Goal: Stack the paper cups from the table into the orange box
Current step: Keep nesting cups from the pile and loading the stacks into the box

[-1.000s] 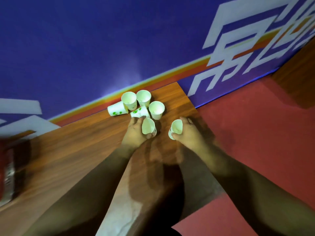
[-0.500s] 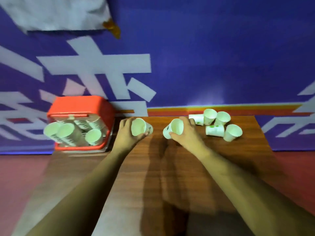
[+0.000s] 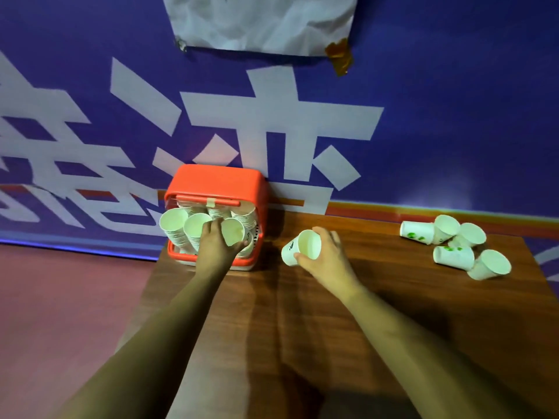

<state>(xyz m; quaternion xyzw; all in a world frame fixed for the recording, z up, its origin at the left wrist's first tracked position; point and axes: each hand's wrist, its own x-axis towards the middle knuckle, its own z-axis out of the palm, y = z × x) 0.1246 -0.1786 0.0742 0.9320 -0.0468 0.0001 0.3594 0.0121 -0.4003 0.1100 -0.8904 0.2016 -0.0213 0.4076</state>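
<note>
Item: orange box (image 3: 216, 182) — plastic, at the far left corner of the desk (image 3: 393, 313), back against the wall, open side turned toward the camera. A strip of pale tape sits on its upper bar. No label can be read.

Item: stacked paper cups (image 3: 174, 225), white, in several nested columns inside the box, mouths leaning out of the opening.

Item: left hand (image 3: 216, 246), at the box opening. Its fingers are curled round a single paper cup (image 3: 233, 235), mouth toward the camera, held against the front right stack. Whether it is seated on that stack cannot be told.

Item: right hand (image 3: 325, 257), above the desk just right of the box. Thumb and fingers are wrapped round a second paper cup (image 3: 302, 247), tilted, mouth up and to the right. It has a small dark printed mark on its side, too small to read.

Item: loose cups (image 3: 453, 255), five, clustered at the far right of the desk, well apart from the box. Two lie on their sides with green printed spots, and the rest are tilted.

Item: purple banner (image 3: 453, 116) on the wall — large white characters, cropped and not legible as a whole, with an orange stripe along the base.

Item: crumpled white sheet (image 3: 263, 22), fixed over the banner with brown tape (image 3: 340, 55).
</note>
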